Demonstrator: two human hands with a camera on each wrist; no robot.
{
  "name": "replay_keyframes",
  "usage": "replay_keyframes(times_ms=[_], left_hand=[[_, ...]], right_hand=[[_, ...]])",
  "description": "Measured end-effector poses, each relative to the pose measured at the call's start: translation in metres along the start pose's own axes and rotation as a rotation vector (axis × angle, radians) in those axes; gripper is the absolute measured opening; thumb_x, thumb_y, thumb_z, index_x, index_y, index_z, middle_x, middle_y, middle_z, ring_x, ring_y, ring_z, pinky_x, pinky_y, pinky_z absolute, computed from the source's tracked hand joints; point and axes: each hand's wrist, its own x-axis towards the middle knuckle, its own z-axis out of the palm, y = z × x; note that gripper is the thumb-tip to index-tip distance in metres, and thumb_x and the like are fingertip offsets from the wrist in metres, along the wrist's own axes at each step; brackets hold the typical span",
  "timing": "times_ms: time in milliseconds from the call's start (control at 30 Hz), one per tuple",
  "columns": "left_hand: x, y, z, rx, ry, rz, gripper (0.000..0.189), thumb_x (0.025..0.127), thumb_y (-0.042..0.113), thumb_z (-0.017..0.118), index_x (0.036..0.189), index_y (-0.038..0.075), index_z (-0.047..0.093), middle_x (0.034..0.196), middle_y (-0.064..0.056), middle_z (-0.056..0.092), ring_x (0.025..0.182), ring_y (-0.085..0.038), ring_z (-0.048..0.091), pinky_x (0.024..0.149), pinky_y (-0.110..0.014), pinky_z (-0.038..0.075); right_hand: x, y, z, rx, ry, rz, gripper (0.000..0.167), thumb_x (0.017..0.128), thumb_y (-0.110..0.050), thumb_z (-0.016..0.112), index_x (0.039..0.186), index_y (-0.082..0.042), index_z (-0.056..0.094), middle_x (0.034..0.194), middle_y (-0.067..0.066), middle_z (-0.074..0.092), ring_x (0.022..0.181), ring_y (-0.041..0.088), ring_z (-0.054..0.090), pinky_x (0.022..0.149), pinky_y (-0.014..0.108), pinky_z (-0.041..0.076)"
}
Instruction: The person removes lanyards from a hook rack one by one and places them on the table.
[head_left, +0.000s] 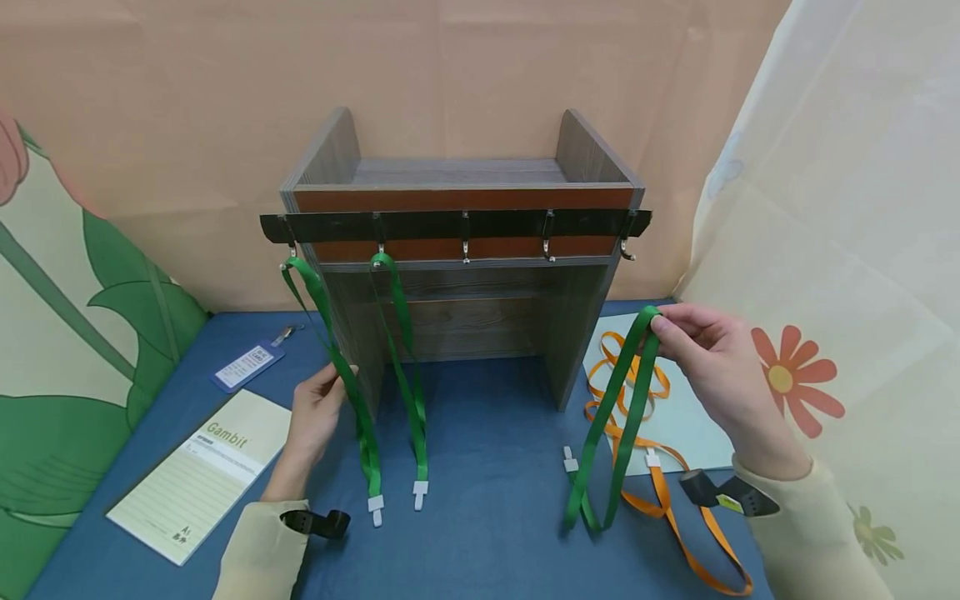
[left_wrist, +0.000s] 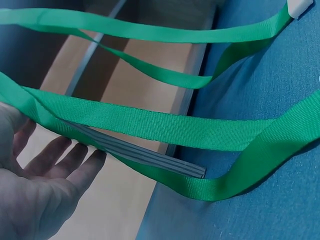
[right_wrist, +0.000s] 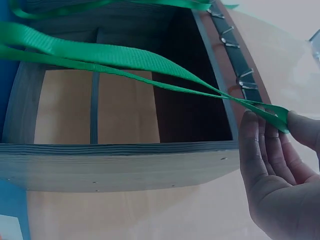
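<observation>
My right hand pinches the top of a green lanyard between thumb and fingers. The loop hangs down, its white clip near the blue cloth. In the right wrist view the pinched end appears before the rack. My left hand is at another green lanyard, which hangs from the leftmost hook. In the left wrist view its fingers reach out fairly straight along the strap's edge. A third green lanyard hangs from the second hook.
A grey wooden rack bears a black rail; three hooks on its right hold nothing. Orange lanyards lie at right, partly on a pale sheet. A notepad and a blue badge lie at left.
</observation>
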Motion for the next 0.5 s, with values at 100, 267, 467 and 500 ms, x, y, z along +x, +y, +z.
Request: replay_keyframes(times_ms=[100, 267, 467, 500], left_hand=[[-0.001, 0.001, 0.0, 0.002, 0.004, -0.007, 0.031, 0.097, 0.016, 0.057, 0.121, -0.003, 0.064, 0.101, 0.001, 0.065, 0.084, -0.009, 0.055, 0.071, -0.021, 0.047], [-0.001, 0.0, 0.0, 0.0, 0.002, -0.001, 0.031, 0.097, 0.015, 0.058, 0.121, -0.003, 0.064, 0.102, -0.001, 0.064, 0.084, -0.01, 0.055, 0.07, -0.02, 0.047], [0.0, -0.003, 0.0, 0.007, -0.002, 0.017, 0.032, 0.097, 0.017, 0.058, 0.122, -0.003, 0.063, 0.101, 0.001, 0.065, 0.084, -0.01, 0.056, 0.07, -0.02, 0.047], [0.0, -0.003, 0.0, 0.006, -0.001, 0.019, 0.032, 0.097, 0.017, 0.058, 0.121, -0.003, 0.063, 0.101, 0.002, 0.065, 0.084, -0.01, 0.056, 0.069, -0.02, 0.047]], right_hand=[[-0.001, 0.004, -0.001, -0.005, 0.002, 0.004, 0.019, 0.093, 0.003, 0.058, 0.11, 0.008, 0.065, 0.09, 0.01, 0.07, 0.076, 0.02, 0.068, 0.077, 0.028, 0.051], [-0.006, 0.01, -0.001, -0.046, 0.01, 0.032, 0.02, 0.093, 0.002, 0.059, 0.111, 0.007, 0.065, 0.089, 0.011, 0.069, 0.077, 0.021, 0.068, 0.076, 0.028, 0.052], [-0.011, 0.016, 0.001, -0.096, 0.004, 0.069, 0.02, 0.093, 0.0, 0.059, 0.111, 0.009, 0.063, 0.091, 0.013, 0.069, 0.081, 0.024, 0.067, 0.077, 0.029, 0.052], [-0.012, 0.017, 0.001, -0.097, -0.001, 0.075, 0.021, 0.094, 0.0, 0.059, 0.111, 0.01, 0.063, 0.091, 0.014, 0.069, 0.081, 0.025, 0.068, 0.077, 0.029, 0.052]])
